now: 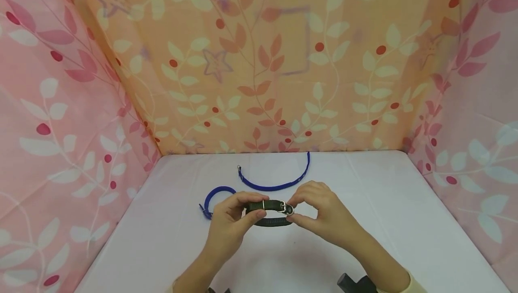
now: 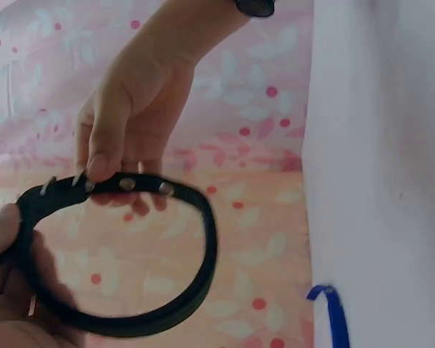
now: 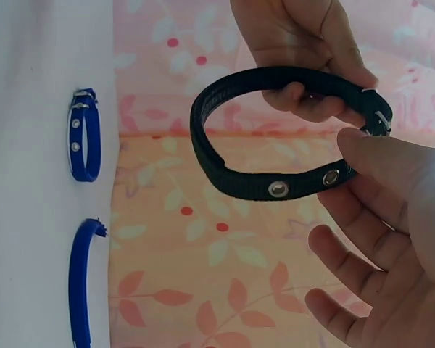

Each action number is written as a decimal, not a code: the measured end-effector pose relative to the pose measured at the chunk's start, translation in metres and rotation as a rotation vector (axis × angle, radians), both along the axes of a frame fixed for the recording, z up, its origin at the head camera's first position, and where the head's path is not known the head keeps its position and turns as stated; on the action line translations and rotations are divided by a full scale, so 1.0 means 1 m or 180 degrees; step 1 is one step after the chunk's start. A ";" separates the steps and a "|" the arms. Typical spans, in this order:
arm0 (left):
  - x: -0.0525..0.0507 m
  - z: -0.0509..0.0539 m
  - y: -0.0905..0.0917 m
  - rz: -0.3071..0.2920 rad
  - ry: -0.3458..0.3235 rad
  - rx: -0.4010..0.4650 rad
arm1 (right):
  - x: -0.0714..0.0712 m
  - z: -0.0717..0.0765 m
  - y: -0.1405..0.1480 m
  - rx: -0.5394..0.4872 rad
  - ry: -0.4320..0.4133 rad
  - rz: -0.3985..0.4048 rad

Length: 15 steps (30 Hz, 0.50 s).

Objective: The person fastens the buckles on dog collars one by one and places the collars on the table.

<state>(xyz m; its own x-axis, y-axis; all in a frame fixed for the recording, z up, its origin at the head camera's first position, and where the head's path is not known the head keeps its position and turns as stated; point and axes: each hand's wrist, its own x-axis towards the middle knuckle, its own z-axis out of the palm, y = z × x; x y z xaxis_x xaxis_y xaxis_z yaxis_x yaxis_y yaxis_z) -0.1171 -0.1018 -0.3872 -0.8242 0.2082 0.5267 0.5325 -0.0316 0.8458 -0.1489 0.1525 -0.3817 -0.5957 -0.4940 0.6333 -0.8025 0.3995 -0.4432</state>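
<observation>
A dark green strap collar (image 1: 273,222), closed into a loop, is held up above the white table. My left hand (image 1: 228,223) pinches the band beside the metal buckle (image 1: 286,208), thumb below and fingers above. On the buckle's other side, my right hand (image 1: 329,216) grips the collar between thumb and index finger. In the right wrist view, metal eyelets (image 3: 278,189) show along the band (image 3: 203,156), and the other fingers of my right hand (image 3: 391,232) are spread. The left wrist view shows the whole loop (image 2: 212,246) between both hands.
Behind my left hand lies a blue collar (image 1: 218,189) closed in a ring. A second blue collar (image 1: 271,188) lies unfastened in a curve farther back. Patterned cloth (image 1: 251,59) walls the table's back and sides. A dark object (image 1: 356,283) is near my right forearm.
</observation>
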 end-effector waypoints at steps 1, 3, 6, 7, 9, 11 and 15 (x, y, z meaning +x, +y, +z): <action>-0.001 0.001 -0.001 0.0087 -0.0008 -0.0149 | 0.000 0.000 0.000 -0.0003 0.0036 -0.0033; -0.002 0.003 -0.005 0.0297 -0.0055 -0.0491 | -0.002 0.000 0.002 -0.0033 0.0120 -0.0079; -0.004 0.006 -0.009 0.0535 -0.0242 -0.0913 | -0.003 0.000 0.004 -0.0069 0.0196 -0.0102; -0.005 0.006 -0.010 0.0599 -0.0297 -0.1015 | -0.004 0.000 0.005 -0.0074 0.0206 -0.0099; -0.005 0.008 -0.012 0.0681 -0.0364 -0.1142 | -0.004 0.000 0.006 -0.0073 0.0214 -0.0094; -0.006 0.010 -0.014 0.0756 -0.0389 -0.1228 | -0.005 0.000 0.006 -0.0062 0.0268 -0.0082; -0.007 0.012 -0.017 0.0861 -0.0348 -0.1319 | -0.006 0.000 0.005 -0.0035 0.0387 -0.0078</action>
<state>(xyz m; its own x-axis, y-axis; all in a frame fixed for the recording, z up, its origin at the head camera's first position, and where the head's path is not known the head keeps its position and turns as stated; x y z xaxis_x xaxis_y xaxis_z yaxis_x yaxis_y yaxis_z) -0.1238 -0.1186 -0.3749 -0.9232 0.1529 0.3525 0.3828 0.4454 0.8094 -0.1548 0.1578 -0.3819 -0.5261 -0.4727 0.7070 -0.8406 0.4154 -0.3477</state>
